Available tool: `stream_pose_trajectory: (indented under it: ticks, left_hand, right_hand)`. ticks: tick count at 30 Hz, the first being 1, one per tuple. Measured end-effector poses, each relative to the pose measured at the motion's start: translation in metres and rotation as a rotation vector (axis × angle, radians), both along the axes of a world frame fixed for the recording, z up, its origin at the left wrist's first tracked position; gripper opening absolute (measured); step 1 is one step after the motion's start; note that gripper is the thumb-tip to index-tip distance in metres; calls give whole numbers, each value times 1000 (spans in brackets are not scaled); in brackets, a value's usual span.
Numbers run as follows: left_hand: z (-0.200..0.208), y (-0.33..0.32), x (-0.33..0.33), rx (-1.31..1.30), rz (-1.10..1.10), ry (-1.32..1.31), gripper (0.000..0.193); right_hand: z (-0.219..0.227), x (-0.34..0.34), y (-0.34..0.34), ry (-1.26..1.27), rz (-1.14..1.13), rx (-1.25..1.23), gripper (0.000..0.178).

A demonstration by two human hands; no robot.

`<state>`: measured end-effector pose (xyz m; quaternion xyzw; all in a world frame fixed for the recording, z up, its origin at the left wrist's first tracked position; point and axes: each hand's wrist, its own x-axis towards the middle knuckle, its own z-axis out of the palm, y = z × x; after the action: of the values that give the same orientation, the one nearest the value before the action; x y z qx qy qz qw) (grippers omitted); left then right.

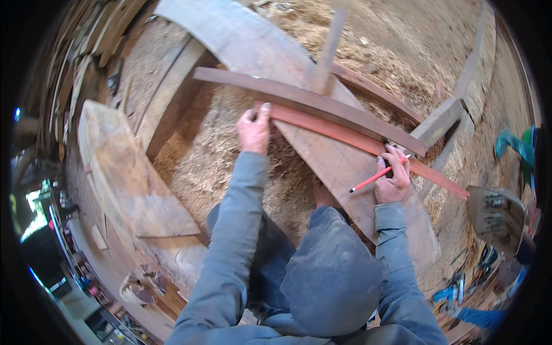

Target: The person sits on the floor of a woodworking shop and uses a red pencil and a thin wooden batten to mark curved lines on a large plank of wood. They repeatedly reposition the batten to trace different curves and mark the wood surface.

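Observation:
A long reddish wooden strip (322, 127) lies slantwise across a wide plank (351, 178). My left hand (254, 131) is closed on the strip's left end, thumb on top. Between the fingers of my right hand (393, 179) is a red pencil (374, 177), its dark end pointing down to the left. That hand also rests against the strip towards its right part. A darker brown wooden bar (305, 102) lies alongside the strip on its far side. An upright wooden stake (330, 52) stands just behind the bar.
Shavings (230, 132) cover the ground. A thick timber slab (135, 178) lies at left, with stacked boards (86, 57) behind it. My bent knee (333, 270) is below the plank. At right are a flat-bladed tool (495, 218), a wooden beam (440, 123) and scattered tools (457, 290).

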<state>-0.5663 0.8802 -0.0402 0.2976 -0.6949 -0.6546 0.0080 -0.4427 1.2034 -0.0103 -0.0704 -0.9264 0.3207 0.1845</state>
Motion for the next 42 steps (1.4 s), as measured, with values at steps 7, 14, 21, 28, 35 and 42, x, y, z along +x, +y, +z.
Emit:
stream_pose_trajectory:
  ticks: [7,14,21,28,35,42]
  left_hand:
    - [-2,3,-4,-71,-30,40,31]
    - [-2,2,0,-204,-96,132,31]
    - [-1,6,8,-143,-70,118,35]
    - [15,6,7,12,-90,129,24]
    - [18,7,7,17,-77,139,18]
    - [24,7,2,-98,-101,105,24]
  right_hand:
    - [-5,0,0,43,24,-46,13]
    - [-7,2,2,41,34,-5,14]
    - [-4,3,0,-17,24,47,16]
    - [2,7,-1,-68,2,69,17]
    - [7,4,-4,-60,20,76,22]
    - [30,-24,-48,122,126,-206,58]
